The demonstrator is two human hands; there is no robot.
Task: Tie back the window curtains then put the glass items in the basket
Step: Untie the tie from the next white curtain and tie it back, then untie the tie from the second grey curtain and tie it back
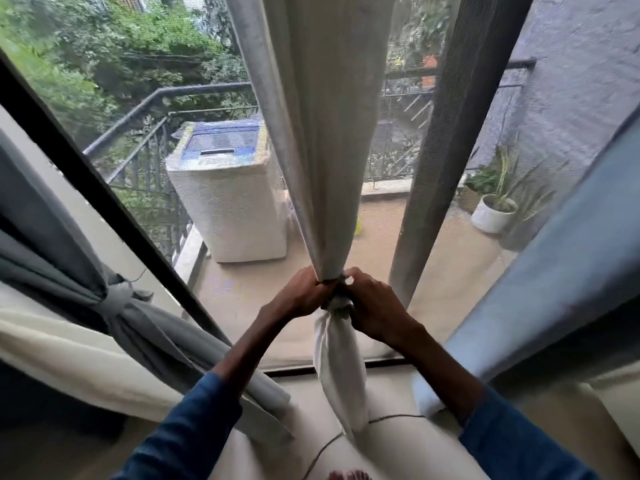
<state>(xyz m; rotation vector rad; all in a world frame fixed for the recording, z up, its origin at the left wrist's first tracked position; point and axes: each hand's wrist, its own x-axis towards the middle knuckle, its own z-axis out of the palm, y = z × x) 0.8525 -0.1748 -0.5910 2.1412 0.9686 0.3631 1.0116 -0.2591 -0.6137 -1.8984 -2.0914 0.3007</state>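
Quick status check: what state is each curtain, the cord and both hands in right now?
White centre curtain: gathered, being tied.
Thin brown cord: wrapped round the gathered white curtain.
Grey left curtain: already tied back.
Blue right curtain: hanging loose, untied.
Left hand: gripping at the tie.
Right hand: gripping at the tie.

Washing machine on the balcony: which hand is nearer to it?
Left. The left hand grips the white curtain on the washing machine's side; the right hand grips opposite.

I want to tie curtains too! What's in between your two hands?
In the head view, the bunched white curtain sits between the left hand and right hand, pinched where a dark tie wraps it.
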